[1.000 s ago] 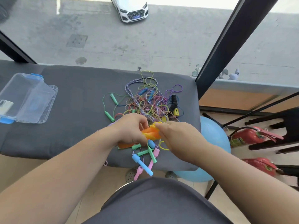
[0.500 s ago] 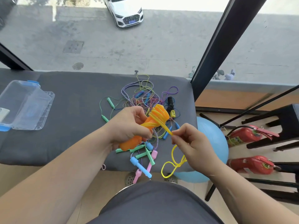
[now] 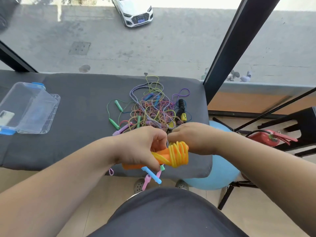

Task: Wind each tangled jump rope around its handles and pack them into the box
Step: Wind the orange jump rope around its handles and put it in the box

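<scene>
From the head camera, the left hand (image 3: 145, 147) was clenched around the orange handles (image 3: 160, 156), held side by side as one bundle just on the person's side of the tangle (image 3: 152, 110) of loose ropes. That grip probably served to keep the pair together as a spool, with the free end sticking out to the right so cord could go around it. The yellow rope (image 3: 178, 153) sat there in a thick coil of many turns, crossing over itself, with a few strands running back under the left fingers.

The right hand (image 3: 193, 137) was at the far upper side of that coil, touching it, its back turned to the camera. Its fingers curled in towards the left thumb, but whether they pinched the cord's end could not be told. Judging by how little slack showed, the winding looked nearly finished, with the tail left to tuck in.

The box (image 3: 25, 108) stood open well to the left of the tangle on the grey table (image 3: 77, 120), so the bundle would have to travel across. A blue handle (image 3: 151, 174) and a pink handle (image 3: 147, 181) hung over the table edge, below the hands.
</scene>
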Available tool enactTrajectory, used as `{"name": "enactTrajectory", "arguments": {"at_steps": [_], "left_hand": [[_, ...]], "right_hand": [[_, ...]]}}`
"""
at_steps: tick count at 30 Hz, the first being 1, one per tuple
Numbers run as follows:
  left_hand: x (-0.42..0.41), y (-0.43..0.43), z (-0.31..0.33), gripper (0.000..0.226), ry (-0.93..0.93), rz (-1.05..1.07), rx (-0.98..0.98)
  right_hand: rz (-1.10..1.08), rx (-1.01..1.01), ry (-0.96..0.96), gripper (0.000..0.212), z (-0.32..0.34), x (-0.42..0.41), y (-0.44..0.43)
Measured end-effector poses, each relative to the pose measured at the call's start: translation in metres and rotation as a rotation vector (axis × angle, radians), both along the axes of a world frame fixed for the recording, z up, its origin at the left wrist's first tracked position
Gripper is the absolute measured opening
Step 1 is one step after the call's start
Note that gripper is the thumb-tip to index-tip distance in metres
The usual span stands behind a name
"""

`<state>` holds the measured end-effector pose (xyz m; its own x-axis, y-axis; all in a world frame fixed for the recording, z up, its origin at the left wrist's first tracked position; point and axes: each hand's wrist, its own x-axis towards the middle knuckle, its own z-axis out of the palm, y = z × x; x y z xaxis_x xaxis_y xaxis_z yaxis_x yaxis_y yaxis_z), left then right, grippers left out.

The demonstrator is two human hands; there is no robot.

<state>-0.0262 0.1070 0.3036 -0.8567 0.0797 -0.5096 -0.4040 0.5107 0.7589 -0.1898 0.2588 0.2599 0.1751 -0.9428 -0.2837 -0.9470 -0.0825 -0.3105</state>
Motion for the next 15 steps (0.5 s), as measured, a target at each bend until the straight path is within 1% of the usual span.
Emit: {"name": "enactTrajectory", "arguments": {"at_steps": [2, 5, 9, 12, 15], "left_hand": [[-0.001, 0.005, -0.003, 0.038, -0.010, -0.076, -0.106], [-0.004, 0.006, -0.010, 0.039, -0.029, -0.129, -0.219], [-0.006, 0.003, -0.022, 0.035, -0.090, -0.128, -0.326], [-0.008, 0.000, -0.031, 0.036, -0.078, -0.073, -0.410], [-0.011, -0.009, -0.034, 0.034, -0.064, 0.099, -0.457]], "right_hand": [[0.058, 0.015, 0.095, 0.020, 0.002, -0.002, -0.014], [0.048, 0.063, 0.187, 0.020, 0.006, -0.003, -0.032], [-0.021, 0.092, 0.175, 0.016, 0.011, 0.006, -0.042], [-0.126, 0.028, 0.169, 0.019, 0.015, 0.015, -0.044], [-0.301, -0.050, 0.100, 0.033, 0.026, 0.020, -0.038]]}}
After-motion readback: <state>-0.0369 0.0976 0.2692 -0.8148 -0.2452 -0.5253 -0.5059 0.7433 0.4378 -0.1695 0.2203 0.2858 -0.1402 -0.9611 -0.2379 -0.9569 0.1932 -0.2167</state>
